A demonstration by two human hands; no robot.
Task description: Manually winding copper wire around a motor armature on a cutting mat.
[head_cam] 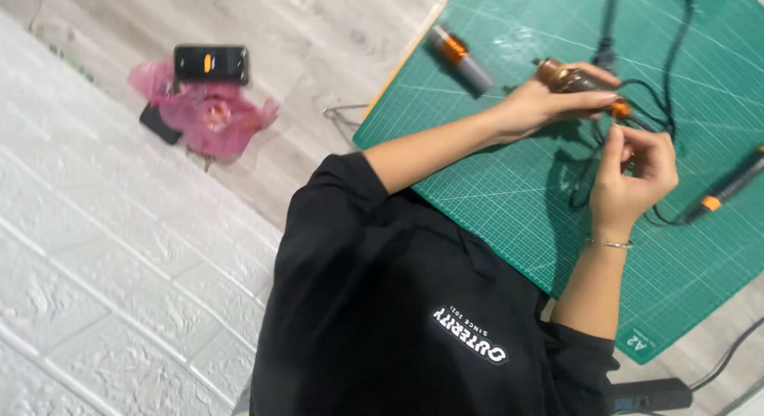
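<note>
Where the hands work: over a green cutting mat [509, 193] with a white grid, lying on a pale wood-grain surface [318, 34].
White panel: a brick-textured white panel [103, 289] fills the lower left of the view.
Black shirt: the person's black shirt [374, 320] takes up the bottom centre, and both bare forearms reach from it onto the mat.
Pink bag: a crumpled pink plastic bag [211, 118] lies on the wood surface, well apart from the mat, with a black device [211, 64] showing an orange light on top of it.
Left hand: the left hand [541, 102] is closed around a copper-coloured cylindrical tool [573, 79], thumb beneath and fingers laid along it. The tool is held just above the mat, its orange end towards the right hand.
Right hand: the right hand [633, 173], with a thin bracelet [611, 242] at the wrist, has its fingers curled and its fingertips pinched together just below the tool's orange end, among the black cable [675, 62]. Whether they hold the cable, I cannot tell.
Pen-shaped tool: a black one with an orange band [728, 189] lies on the mat's right edge.
Grey cylinder: a grey and orange cylinder [461, 54] lies on the mat near its top left edge, apart from both hands.
</note>
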